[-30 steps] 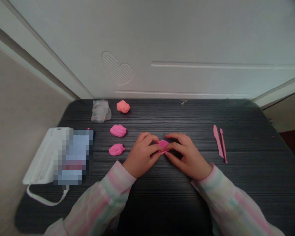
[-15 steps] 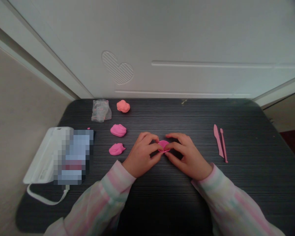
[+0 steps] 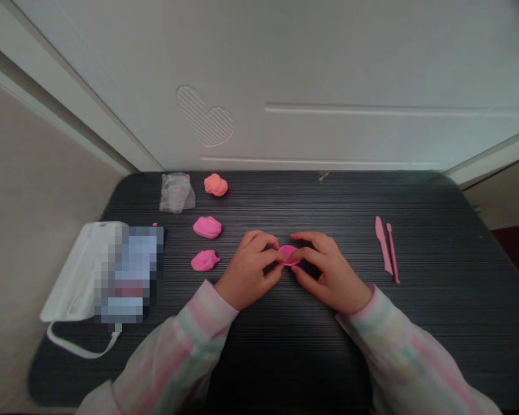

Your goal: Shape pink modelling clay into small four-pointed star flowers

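Round pink clay cup (image 3: 288, 251): opens upward, long axis unclear; between side edges of black table (image 3: 285, 340).
Left hand (image 3: 251, 270), right hand (image 3: 332, 274): fingers part-spread, pinching opposite rims.

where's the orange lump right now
In the head view, the orange lump sits left of centre by the far edge of the table, just right of the clear bag.

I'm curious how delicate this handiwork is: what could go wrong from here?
The small, round, cupped piece of bright pink clay-like material has a thin-looking rim, pinched by the left hand and the right hand; uneven pressure might bend or tear it. The pale striped left sleeve lies near the curved white cable, so a sideways sweep could snag it.
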The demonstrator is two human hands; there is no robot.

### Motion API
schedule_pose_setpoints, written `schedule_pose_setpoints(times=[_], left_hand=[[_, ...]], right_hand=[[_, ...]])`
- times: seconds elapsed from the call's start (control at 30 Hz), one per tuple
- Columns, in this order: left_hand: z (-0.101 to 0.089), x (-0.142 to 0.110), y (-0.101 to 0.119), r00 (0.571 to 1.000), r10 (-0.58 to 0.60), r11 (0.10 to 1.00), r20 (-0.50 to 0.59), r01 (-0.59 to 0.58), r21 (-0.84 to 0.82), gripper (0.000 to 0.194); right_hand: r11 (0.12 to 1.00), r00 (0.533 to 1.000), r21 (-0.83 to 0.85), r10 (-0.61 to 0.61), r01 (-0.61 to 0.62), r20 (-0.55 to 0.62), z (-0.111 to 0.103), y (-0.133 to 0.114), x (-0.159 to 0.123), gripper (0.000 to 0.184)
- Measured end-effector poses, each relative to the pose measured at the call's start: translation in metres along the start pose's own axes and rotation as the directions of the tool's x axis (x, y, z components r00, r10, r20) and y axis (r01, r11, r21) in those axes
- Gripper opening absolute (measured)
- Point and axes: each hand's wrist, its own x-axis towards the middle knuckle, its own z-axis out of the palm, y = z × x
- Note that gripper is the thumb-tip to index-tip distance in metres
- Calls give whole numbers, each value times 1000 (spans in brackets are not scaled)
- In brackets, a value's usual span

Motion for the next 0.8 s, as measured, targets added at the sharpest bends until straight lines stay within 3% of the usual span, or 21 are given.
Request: schedule_pose_setpoints(times=[0.8], left_hand=[[0,-1,1,1000,7,1000,13,-7,0,8]], right_hand=[[1000,1000,-9,-12,12,-5,0,-1,0,10]])
